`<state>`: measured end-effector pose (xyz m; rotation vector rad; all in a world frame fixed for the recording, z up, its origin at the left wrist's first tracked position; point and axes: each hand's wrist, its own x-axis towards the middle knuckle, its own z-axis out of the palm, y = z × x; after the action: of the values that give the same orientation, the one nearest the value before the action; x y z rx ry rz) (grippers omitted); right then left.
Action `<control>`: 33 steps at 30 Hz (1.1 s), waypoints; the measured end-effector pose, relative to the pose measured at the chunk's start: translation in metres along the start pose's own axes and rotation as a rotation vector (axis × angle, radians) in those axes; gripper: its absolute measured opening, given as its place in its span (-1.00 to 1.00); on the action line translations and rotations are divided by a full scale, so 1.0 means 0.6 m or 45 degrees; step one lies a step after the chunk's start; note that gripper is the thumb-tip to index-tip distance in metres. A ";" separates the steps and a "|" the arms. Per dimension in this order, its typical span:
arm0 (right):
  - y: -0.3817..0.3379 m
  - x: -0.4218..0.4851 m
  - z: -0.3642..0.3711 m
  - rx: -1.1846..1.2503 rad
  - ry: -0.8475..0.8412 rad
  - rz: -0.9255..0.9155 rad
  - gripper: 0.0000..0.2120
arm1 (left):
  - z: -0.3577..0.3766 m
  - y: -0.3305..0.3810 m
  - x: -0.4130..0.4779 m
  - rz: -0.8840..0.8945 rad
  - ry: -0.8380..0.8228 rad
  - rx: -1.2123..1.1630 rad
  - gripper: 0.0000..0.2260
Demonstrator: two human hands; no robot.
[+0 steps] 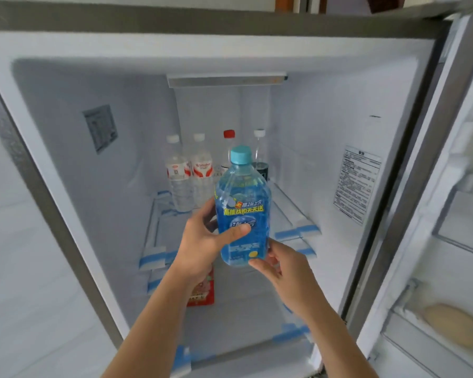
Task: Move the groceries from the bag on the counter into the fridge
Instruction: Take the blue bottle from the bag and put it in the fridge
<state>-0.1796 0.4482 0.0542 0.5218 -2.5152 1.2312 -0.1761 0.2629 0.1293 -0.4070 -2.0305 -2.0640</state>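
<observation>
Left hand (202,236) grips a blue bottle (242,211); right hand (279,264) cups its base. Pushed deep, it may topple the shelved bottles (191,173).

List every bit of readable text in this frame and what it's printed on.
"Watsons": red label of a clear bottle at the fridge's back.
"高能战拍天天送": yellow band on the blue bottle, held in both hands' grip; its logo and fine print are blurred.
Sticker on the left wall: too small to read.
Sticker on the right wall: too small.
Red packet: blurred.
</observation>
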 end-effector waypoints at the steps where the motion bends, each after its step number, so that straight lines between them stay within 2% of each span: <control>1: 0.004 0.017 0.004 -0.059 -0.021 -0.008 -0.61 | -0.006 -0.006 0.011 -0.025 0.022 -0.013 -0.49; 11: 0.022 0.121 0.051 -0.418 -0.141 -0.081 -0.60 | -0.048 -0.055 0.076 -0.092 0.180 0.058 -0.42; 22: 0.033 0.169 0.085 -0.430 -0.245 -0.058 -0.57 | -0.081 -0.089 0.119 -0.175 0.230 0.092 -0.36; 33: 0.050 0.204 0.118 -0.398 -0.184 -0.033 -0.55 | -0.097 -0.119 0.156 -0.249 0.285 0.100 -0.23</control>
<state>-0.3092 0.3850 0.0416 0.5797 -2.7406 0.7926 -0.2910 0.2097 0.0939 0.0381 -2.0763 -2.0216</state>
